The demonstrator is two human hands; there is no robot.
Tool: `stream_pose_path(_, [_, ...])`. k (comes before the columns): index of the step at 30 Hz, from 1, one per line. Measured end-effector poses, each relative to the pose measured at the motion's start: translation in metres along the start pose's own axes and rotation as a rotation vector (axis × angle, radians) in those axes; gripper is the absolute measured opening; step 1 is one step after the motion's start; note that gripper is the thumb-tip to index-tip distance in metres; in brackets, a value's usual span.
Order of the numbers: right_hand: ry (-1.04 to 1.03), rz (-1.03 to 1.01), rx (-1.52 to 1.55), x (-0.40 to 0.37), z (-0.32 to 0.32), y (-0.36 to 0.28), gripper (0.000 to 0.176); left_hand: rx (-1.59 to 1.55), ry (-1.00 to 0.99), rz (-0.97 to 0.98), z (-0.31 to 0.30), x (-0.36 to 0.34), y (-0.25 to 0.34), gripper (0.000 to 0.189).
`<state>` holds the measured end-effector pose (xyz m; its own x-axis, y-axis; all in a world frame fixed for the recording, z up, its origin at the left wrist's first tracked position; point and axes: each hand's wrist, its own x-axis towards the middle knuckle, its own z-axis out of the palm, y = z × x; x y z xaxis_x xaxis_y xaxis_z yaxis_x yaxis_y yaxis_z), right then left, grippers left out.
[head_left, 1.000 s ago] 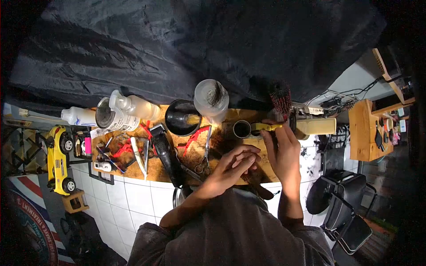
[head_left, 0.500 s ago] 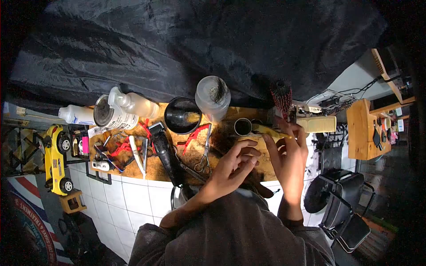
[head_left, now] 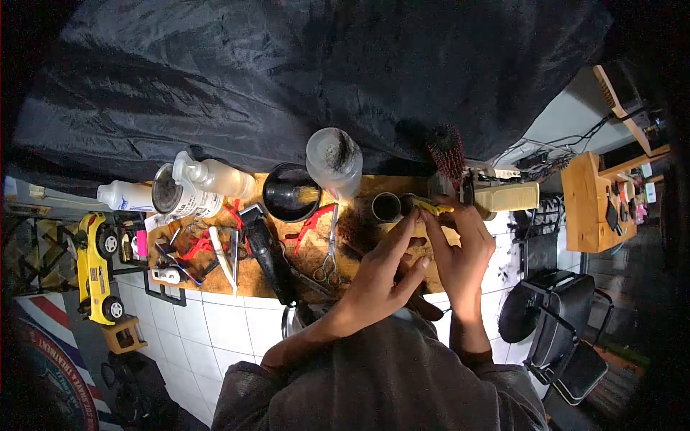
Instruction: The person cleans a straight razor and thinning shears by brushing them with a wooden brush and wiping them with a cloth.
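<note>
My right hand pinches a small, slim yellow piece between thumb and fingers above the right part of the wooden table; its exact kind is hard to make out. From the left, my left hand reaches in with index finger extended, its tip right at the yellow piece's near end. The left thumb stands apart from the fingers. Just beyond the fingertips is an open dark cup. A round brush with reddish bristles and a cream comb lie past my right hand.
On the wooden table lie scissors, a black hair clipper, red hair clips and a white-handled razor. A black bowl, a clear bottle and a spray bottle stand behind. Dark cloth hangs beyond.
My left hand has moved up and right, its index finger now meeting the yellow piece. My right hand has turned slightly, bringing the piece closer to the left fingers.
</note>
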<state>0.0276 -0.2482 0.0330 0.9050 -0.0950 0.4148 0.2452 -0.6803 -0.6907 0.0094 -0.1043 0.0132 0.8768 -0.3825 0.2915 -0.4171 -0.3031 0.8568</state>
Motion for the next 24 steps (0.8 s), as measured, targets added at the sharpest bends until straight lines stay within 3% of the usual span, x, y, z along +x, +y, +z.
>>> stream_pose_path(4, [-0.08, 0.016, -0.018, 0.001, 0.003, 0.005, 0.026, -0.217, 0.0, -0.133, 0.003, -0.001, -0.002, 0.063])
stream_pose_path(6, [-0.087, -0.01, -0.03, 0.003, 0.006, 0.006, 0.027, -0.254, -0.093, -0.276, 0.0, -0.001, 0.001, 0.064])
stream_pose_path(13, [-0.145, 0.063, 0.061, -0.011, 0.003, 0.01, 0.045, -0.263, -0.111, -0.296, -0.001, -0.015, -0.004, 0.064])
stream_pose_path(17, [-0.122, 0.166, 0.181, -0.032, 0.006, 0.011, 0.057, -0.282, -0.128, -0.368, -0.015, -0.025, 0.006, 0.055])
stream_pose_path(20, [-0.115, 0.339, 0.266, -0.05, 0.007, 0.003, 0.056, -0.269, -0.162, -0.483, -0.024, -0.041, 0.005, 0.046])
stream_pose_path(22, [-0.099, 0.349, 0.226, -0.059, 0.008, -0.002, 0.048, -0.233, -0.161, -0.532, -0.025, -0.053, -0.002, 0.041])
stream_pose_path(24, [-0.33, 0.22, 0.012, -0.064, 0.005, -0.004, 0.046, -0.199, -0.066, -0.459, -0.025, -0.064, -0.011, 0.034])
